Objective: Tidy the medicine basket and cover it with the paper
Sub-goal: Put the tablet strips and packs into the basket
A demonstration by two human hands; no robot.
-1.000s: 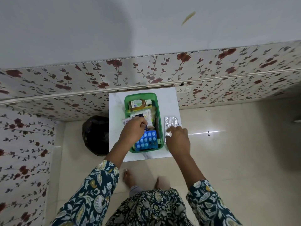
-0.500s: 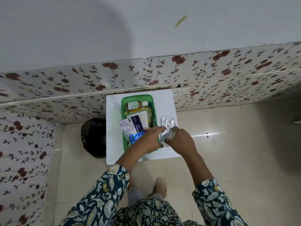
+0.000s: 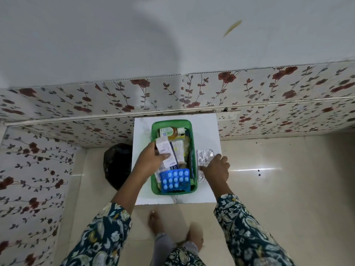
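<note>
From my remote feed: a green basket (image 3: 154, 186) sits on a white table (image 3: 208, 189) against the floral wall panel (image 3: 76, 104). At the basket's 12 o'clock end lies an amber bottle (image 3: 173, 131) on its side; at 6 o'clock, a blue blister pack (image 3: 175, 179) shows 15 tablets; cartons and strips fill the middle. The left hand (image 3: 148, 160) grips a white medicine box (image 3: 166, 150), tilted over the basket's 9 o'clock side. The right hand (image 3: 216, 167), fingers curled loosely, presses on a silver foil strip (image 3: 205, 157) lying on the table at the basket's 3 o'clock. A black bag (image 3: 117, 164) rests on the floor at 9 o'clock. Half a second ago both hands met at the strip; since then the left has moved to lift the box.
</note>
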